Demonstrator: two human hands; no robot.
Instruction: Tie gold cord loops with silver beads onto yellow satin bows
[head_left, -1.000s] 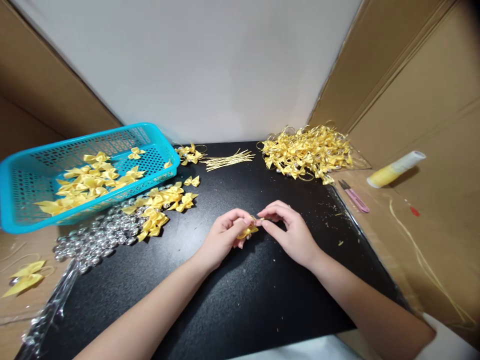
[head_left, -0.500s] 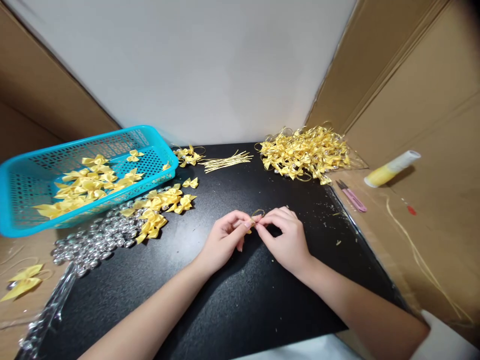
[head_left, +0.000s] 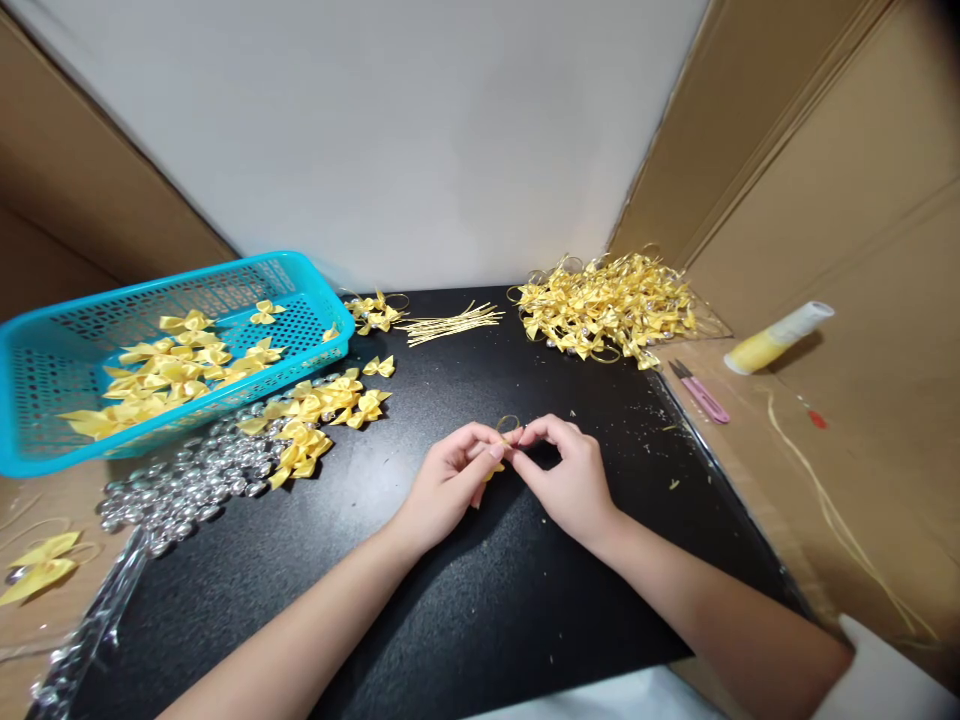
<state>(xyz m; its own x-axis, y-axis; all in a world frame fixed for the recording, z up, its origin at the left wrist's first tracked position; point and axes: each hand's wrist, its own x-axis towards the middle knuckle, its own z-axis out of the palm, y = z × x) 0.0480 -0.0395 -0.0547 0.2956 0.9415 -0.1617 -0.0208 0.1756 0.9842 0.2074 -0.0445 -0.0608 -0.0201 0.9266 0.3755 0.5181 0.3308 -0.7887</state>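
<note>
My left hand (head_left: 450,480) pinches a yellow ribbon bow (head_left: 493,470) over the middle of the black tabletop (head_left: 420,620); most of the bow is hidden by the fingers. A thin gold cord (head_left: 509,420) rises from it in a small loop. My right hand (head_left: 568,480) meets the left fingertip to fingertip, its thumb and forefinger closed on the cord near the bow. Left of my hands lie loose yellow bows (head_left: 302,447) beside a heap of silver beads (head_left: 191,495).
A turquoise basket (head_left: 328,285) with bows stands at the left. Cut gold cords (head_left: 454,323) lie at the back, near a pile of corded bows (head_left: 607,305). Pink thread snips (head_left: 701,392) and a yellow-white tube (head_left: 778,338) are at the right.
The right hand's fingers have shifted slightly and curl less tightly. The cord loop now stands a little higher between the hands. The left hand keeps its pinch.
</note>
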